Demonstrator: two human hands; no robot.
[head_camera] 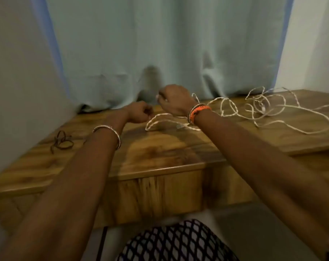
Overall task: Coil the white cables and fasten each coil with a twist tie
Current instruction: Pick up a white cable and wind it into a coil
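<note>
Right hand (174,99): raised just above the table at frame centre, fingers curled in a fist, grasping the white cable, a bit of which shows at its left edge; the frame is blurred, so the exact hold is unclear.
Left hand (139,112): lower and left of the right hand, close to it, fingers curled, pinching the cable near where a loop begins.
White cable (273,108): a loop lies on the table just below the hands, between the wrists; from behind the right wrist it runs to the right into a loose tangle spread across the right part of the tabletop.
Wrists: an orange braided band (198,111) with thin bangles on the right; a thin silver bangle (111,131) on the left.
Twist ties (62,141): a small dark bunch on the table at centre left, well apart from the hands.
Table (160,153): wooden, brown grain, front edge crossing mid-frame.
Curtain (160,44): pale blue-green, hanging behind the table, touching its far edge.
Bottom centre: black-and-white netted fabric (178,243).
</note>
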